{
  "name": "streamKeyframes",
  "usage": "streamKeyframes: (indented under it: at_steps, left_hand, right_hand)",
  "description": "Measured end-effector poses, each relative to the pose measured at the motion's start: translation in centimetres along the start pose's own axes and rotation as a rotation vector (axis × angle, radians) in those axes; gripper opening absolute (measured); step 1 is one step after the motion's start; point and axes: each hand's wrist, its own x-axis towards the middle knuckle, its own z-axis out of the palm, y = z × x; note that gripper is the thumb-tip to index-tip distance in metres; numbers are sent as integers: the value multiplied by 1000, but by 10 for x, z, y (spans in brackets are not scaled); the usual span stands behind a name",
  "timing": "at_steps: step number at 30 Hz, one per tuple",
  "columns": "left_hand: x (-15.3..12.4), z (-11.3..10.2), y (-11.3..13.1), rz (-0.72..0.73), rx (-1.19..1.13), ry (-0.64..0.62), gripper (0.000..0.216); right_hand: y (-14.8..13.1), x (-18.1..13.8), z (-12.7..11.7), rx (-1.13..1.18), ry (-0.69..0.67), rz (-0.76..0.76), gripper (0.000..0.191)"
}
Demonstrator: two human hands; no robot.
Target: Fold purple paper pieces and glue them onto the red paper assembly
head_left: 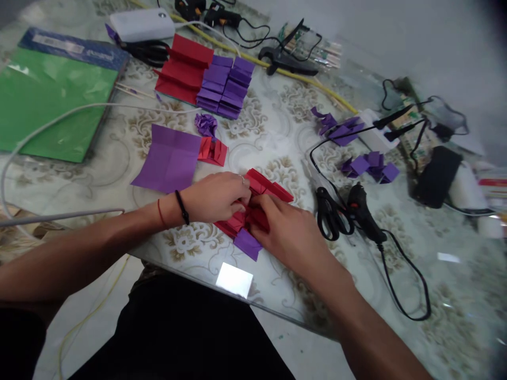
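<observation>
Both hands meet over a folded red paper piece (266,186) near the table's front edge. My left hand (216,198) has its fingers curled and pressed onto the red folds. My right hand (291,229) pinches the same red paper from the other side. A small purple paper piece (246,244) pokes out beneath the right hand. A flat creased purple sheet (168,158) lies just left of the hands, with a small red folded piece (213,151) and a crumpled purple scrap (206,124) behind it.
Black scissors (330,214) and a black glue gun (364,214) with its cord lie right of the hands. Stacks of folded red paper (184,71) and purple paper (225,87) sit farther back. Green paper (47,103) lies at left, purple scraps (368,166) at right. The glass table edge (190,275) is close.
</observation>
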Motion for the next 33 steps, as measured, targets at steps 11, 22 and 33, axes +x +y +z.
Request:
streamKeyframes:
  at_steps: [11, 22, 33]
  left_hand:
    - [1, 2, -3, -29, -15, 17, 12]
    - [4, 1, -3, -52, -54, 10, 11]
    - [2, 5, -6, -14, -63, 45, 11]
  right_hand:
    - [14, 4, 0, 1, -19, -110, 15]
    - [24, 2, 0, 280, 17, -100, 21]
    - [17, 3, 7, 128, 42, -123, 24]
